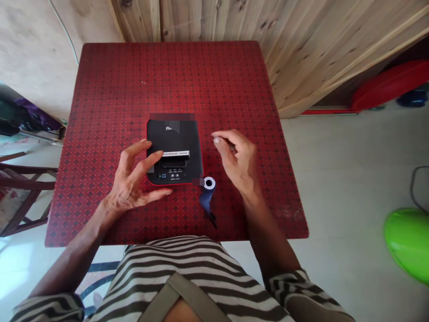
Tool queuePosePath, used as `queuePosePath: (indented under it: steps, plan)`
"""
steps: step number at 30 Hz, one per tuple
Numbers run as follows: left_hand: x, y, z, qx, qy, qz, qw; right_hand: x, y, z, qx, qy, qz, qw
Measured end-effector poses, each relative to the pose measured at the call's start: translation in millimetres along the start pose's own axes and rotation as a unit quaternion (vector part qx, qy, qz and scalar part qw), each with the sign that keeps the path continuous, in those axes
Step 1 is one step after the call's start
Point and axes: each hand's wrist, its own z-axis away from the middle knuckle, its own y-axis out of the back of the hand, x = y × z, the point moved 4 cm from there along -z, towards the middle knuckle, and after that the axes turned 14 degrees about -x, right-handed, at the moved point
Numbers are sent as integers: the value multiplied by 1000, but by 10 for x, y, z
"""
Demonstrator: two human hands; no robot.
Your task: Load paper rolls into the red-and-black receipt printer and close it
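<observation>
A flat black device (174, 138) with rounded corners, a red rim and small printed icons lies on the table. A white printed strip (176, 154) runs along the slot across it. My left hand (130, 176) is spread over the device's left side, with a fingertip at the strip's left end and the thumb below the front edge. To the right of the device, my right hand (236, 156) hovers with thumb and index finger pinched; whatever is between them cannot be made out. A small roll with a white core (209, 183) sits by the device's lower right corner, its dark blue ribbon (207, 202) trailing toward me.
The table (201, 80) has a red patterned top and stands against a wooden plank wall (234, 20). A dark wooden chair (25, 197) is at the left. On the floor at the right is a bright green rounded object (409, 241).
</observation>
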Motion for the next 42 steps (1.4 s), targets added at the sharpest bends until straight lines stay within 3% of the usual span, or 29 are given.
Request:
queuePosePath:
  steps: [4, 8, 22, 42]
  plan:
    - [57, -74, 210, 73, 20, -41, 996, 398, -349, 12, -100, -41, -66, 992]
    - [49, -156, 256, 92, 6, -54, 994, 360, -533, 46, -114, 13, -29, 993]
    - [46, -126, 240, 94, 8, -49, 994, 305, -458, 58, -132, 43, -27, 990]
    - [22, -116, 262, 80, 23, -40, 996, 324, -431, 48, -148, 23, -23, 989]
